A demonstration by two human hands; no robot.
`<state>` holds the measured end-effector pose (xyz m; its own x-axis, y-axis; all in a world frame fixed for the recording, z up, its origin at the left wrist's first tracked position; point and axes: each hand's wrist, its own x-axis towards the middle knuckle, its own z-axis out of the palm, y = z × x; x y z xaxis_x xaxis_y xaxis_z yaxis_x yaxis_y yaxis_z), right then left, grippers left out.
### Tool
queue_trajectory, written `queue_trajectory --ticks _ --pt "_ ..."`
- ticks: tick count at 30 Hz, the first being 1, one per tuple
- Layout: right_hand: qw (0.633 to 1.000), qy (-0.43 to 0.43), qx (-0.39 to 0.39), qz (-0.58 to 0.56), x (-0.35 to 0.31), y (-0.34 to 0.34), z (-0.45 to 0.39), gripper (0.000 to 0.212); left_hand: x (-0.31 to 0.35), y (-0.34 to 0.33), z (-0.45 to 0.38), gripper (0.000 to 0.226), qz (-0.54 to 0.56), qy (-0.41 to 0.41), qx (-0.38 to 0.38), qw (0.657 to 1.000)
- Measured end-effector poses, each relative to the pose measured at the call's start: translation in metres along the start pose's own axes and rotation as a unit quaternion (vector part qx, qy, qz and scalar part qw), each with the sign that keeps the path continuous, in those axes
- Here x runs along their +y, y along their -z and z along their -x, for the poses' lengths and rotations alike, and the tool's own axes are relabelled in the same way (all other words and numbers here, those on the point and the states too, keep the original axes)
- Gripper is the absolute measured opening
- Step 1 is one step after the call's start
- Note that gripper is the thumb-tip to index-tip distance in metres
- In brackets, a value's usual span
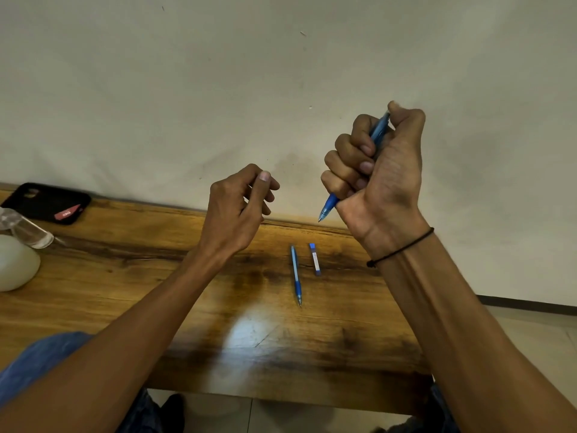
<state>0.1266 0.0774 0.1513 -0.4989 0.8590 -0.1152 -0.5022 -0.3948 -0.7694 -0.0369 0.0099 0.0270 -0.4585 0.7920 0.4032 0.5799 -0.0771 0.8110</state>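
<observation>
Fingers (347, 170), right hand (384, 182), grip blue pen (378, 131); capped lead case (315, 259) on table (150, 276).

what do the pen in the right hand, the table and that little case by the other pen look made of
The pen in the right hand: looks like translucent blue plastic, glossy, tip perhaps metal. The table: wood or wood-look, visible grain, varnished since it mirrors a light patch. The small case: likely plastic, blue cap, pale body; too small to be sure.
</observation>
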Motion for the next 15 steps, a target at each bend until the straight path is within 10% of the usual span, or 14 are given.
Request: queue_trajectory --ticks 15 --pt "1.000 0.000 0.005 0.003 -0.0012 0.0006 -0.0001 0.054 0.0009 0.0012 0.0002 0.034 0.000 0.002 -0.001 1.000"
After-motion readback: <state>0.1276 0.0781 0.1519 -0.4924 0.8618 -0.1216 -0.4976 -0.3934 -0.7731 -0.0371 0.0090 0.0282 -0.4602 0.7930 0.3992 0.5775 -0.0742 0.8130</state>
